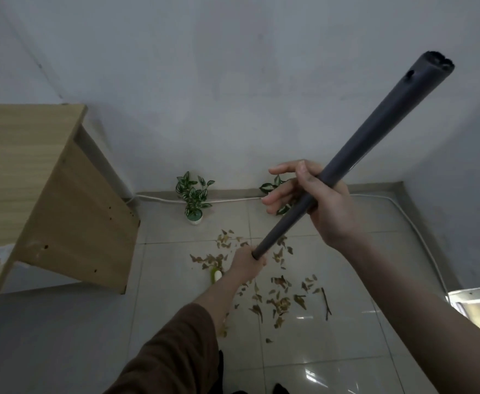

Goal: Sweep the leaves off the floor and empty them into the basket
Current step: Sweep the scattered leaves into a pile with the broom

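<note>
We hold a dark grey broom handle (355,143) in both hands, the handle running from upper right, near the camera, down toward the floor at centre. Our right hand (322,206) sits high on the handle: the thumb and palm wrap it, but the fingers (278,199) are spread loose and partly extended, so this grip is only partial. Our left hand (245,264), lower down, is closed fully round the handle where its visible length ends; a brown sleeve (176,345) covers that forearm. Just left of the left hand we see a small green and white part (215,275), probably the broom head, though most of it is hidden by the hand. Dry brown leaves (278,300) lie scattered on the pale tiled floor (332,362), in one patch beyond the left hand and another to the right of our left forearm, with a thin twig (326,304) lying near the right edge of the nearer patch. A small potted plant (193,199) stands against the wall, and a second plant (273,187) is partly hidden behind our right hand. A white cable (233,199) runs along the base of the wall. A wooden bench (34,177) stands at left, well apart from the leaves. We cannot find the basket in this view.
</note>
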